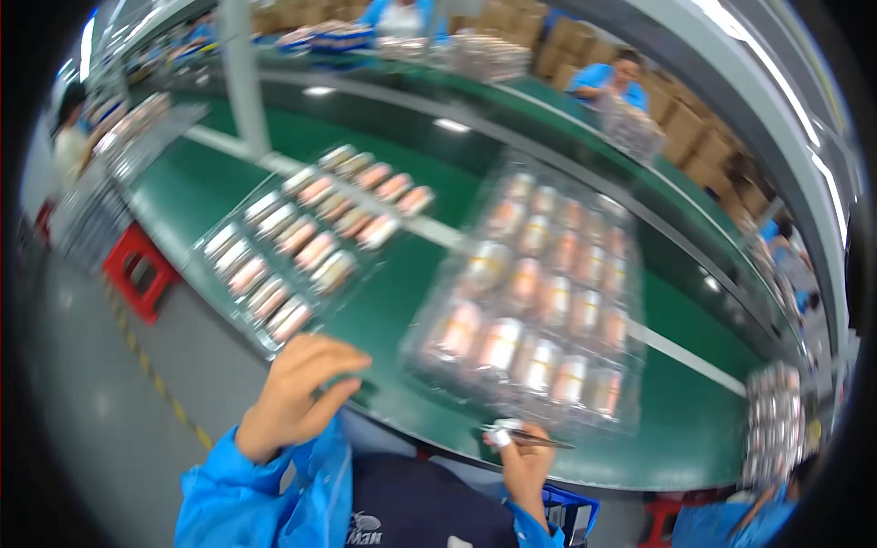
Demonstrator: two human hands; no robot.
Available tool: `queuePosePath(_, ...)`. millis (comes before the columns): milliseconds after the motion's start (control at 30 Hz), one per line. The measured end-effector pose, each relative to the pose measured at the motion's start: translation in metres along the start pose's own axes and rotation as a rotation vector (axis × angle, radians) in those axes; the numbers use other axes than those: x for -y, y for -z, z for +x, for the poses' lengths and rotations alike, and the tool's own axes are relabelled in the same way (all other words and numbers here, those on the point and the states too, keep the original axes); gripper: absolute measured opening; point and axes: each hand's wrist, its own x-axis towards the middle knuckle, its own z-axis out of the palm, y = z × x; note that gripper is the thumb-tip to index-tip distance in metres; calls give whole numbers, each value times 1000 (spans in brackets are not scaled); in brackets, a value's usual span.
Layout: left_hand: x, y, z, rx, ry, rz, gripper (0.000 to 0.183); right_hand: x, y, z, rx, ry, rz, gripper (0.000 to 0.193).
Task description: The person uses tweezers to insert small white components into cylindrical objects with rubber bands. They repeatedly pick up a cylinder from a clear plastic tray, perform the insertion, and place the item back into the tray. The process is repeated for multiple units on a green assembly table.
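My left hand hovers at the near edge of the green bench, beside a clear plastic tray. Its fingers are stretched out, thumb apart, and nothing is in them. That tray carries rows of small rounded packs in pink, white and beige. At the near edge, right of centre, my right hand is closed on a slim dark pointed tool; blur hides its exact kind. White material shows at those fingertips. Just beyond lies a stack of clear trays filled with similar packs, also blurred.
The green bench has a pale stripe along it. A red stool stands on the floor at left, and a blue crate below the near edge. More filled trays lie far right. Co-workers sit across the bench.
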Motion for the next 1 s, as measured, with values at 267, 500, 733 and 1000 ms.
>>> queuePosePath(267, 59, 54, -43, -422, 365, 790, 22, 9, -7, -7, 38, 33, -88, 17)
queuePosePath(500, 101, 43, -33, -207, 384, 781, 27, 1, -6, -5, -5, 271, -283, 12)
queuePosePath(733, 124, 38, -25, -158, 440, 900, 28, -6, -3, -4, -51, 193, -210, 11)
queuePosePath(1000, 118, 51, -23, -195, 478, 617, 32, -7, -3, -9, -94, 176, -188, 13)
